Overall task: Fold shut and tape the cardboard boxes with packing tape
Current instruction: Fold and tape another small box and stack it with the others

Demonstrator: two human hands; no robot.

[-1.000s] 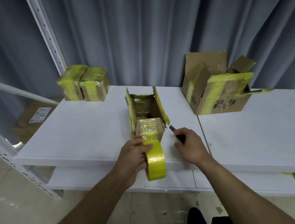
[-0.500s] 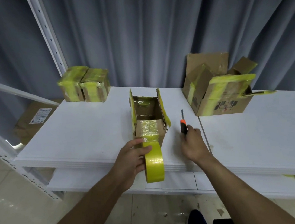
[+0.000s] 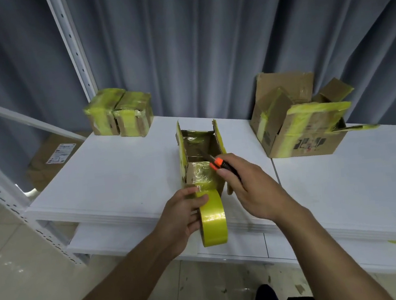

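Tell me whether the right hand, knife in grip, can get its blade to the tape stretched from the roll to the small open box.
Probably yes. The right hand holds the utility knife just above the small open box, and the tape strip below it lies bare; the left hand steadies the tape roll lower down, off to the side.

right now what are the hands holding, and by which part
The left hand grips the yellow tape roll by its side and rim. The right hand holds the utility knife by its black handle, blade out toward the open box.

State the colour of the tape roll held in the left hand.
Yellow: the tape roll shows best in the head view.
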